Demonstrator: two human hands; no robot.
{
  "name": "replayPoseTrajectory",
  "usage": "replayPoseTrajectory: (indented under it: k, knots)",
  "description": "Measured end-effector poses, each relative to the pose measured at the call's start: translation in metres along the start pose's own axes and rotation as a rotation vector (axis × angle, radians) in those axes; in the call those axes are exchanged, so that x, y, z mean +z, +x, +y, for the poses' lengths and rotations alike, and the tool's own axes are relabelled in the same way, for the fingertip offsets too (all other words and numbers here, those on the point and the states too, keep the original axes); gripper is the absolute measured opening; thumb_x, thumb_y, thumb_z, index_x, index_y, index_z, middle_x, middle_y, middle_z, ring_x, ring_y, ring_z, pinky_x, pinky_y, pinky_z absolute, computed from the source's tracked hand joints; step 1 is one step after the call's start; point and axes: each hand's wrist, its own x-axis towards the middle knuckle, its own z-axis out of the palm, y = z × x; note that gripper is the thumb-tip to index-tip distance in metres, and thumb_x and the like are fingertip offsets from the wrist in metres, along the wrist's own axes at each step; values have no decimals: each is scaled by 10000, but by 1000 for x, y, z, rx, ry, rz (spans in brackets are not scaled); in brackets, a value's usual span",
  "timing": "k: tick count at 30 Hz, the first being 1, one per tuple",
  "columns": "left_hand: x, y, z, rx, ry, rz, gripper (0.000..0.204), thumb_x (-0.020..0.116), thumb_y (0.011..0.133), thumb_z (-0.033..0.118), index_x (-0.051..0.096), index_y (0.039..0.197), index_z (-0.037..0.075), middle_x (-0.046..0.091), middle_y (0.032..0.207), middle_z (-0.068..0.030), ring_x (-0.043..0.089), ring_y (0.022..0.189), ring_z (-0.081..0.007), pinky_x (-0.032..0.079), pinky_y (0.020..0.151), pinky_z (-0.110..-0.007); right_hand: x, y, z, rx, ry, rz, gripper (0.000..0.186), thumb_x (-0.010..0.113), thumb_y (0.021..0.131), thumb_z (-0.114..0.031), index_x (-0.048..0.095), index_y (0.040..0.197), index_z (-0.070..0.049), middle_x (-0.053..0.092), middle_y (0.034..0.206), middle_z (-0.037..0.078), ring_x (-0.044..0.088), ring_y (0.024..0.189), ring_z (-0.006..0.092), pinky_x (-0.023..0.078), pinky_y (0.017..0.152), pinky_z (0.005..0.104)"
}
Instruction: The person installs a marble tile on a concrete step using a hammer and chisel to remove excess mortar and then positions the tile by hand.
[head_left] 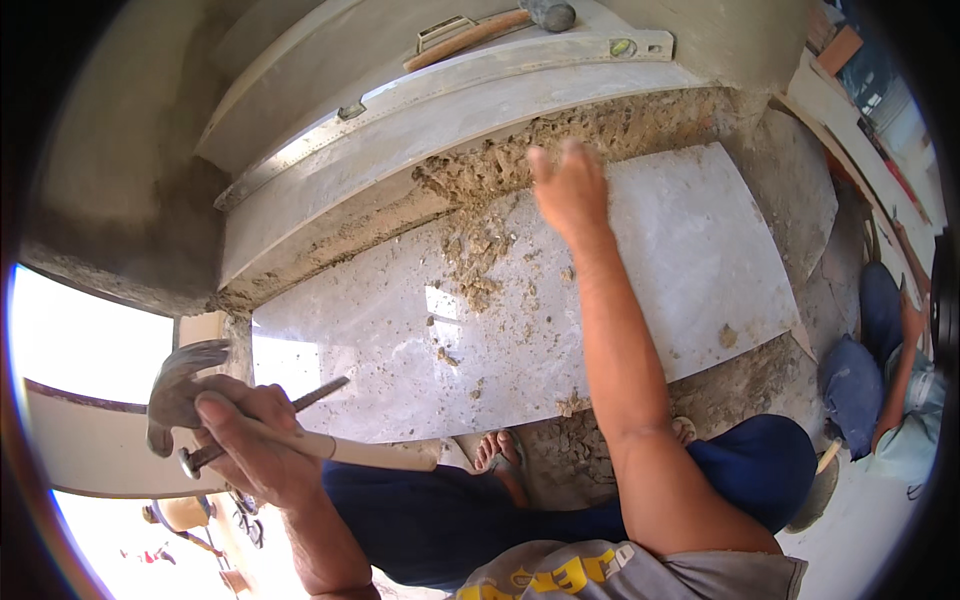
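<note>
Left hand (240, 435) clenched (right hand (570, 190) outstretched).

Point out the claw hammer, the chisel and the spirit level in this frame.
claw hammer (180, 375): head view, on its steel head above the left hand.
chisel (318, 391): head view, on the bare shaft right of the fingers.
spirit level (560, 55): head view, on its top face.

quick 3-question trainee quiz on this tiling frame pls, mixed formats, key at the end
1. True or false: the left hand holds both a claw hammer and a steel nail.
2. Multiple choice: the right hand reaches to A) the spirit level, B) the crumbly mortar at the far edge of the marble tile, C) the mallet.
3. Fill in: the person's bare ___ show below the tile's near edge.

Key: 1 true; 2 B; 3 toes.
</note>
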Motion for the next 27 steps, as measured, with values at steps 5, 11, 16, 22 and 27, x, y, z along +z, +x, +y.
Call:
replayPoseTrajectory:
  k: [5,11,16,22,27]
  knots:
    - [8,1,12,-106,-58,-40,286,416,1122,339,439,990,87,481,812,-17,301,431,-54,293,423,-223,47,22,75,49,-455,-27,734,406,1072,-520,315,1573,8,300,1623,280,271,1528,406,158,1278,505]
    - [-5,-7,14,-28,-332,-138,319,357,1135,336,474,1121,39,585,941,-63,348,411,-40,314,383,-201,128,-37,31,-252,-505,-98,724,349,1082,-539,336,1566,-1,292,1627,271,243,1538,399,122,1284,502]
    - [-13,-6,14,1,-238,-139,429,361,1124,405,474,1179,-5,531,732,-40,352,365,-52,309,347,-204,151,-57,4,-335,-276,-248,695,372,1077,-528,388,1539,-8,355,1589,255,288,1521,378,166,1280,500]
    - [-21,-6,16,-47,-243,-127,452,359,1119,418,479,1125,-18,468,665,-9,354,373,-60,303,380,-214,160,-66,13,-516,-392,-96,670,400,1068,-539,477,1487,-21,407,1554,257,398,1460,378,245,1261,503]
    - [-32,-1,15,-27,-347,-259,288,343,1123,256,500,1163,18,405,760,-3,323,518,-58,347,627,-227,136,-44,12,-609,-6,-381,590,422,1078,-515,587,1375,-33,550,1434,219,550,1334,338,469,1121,495]
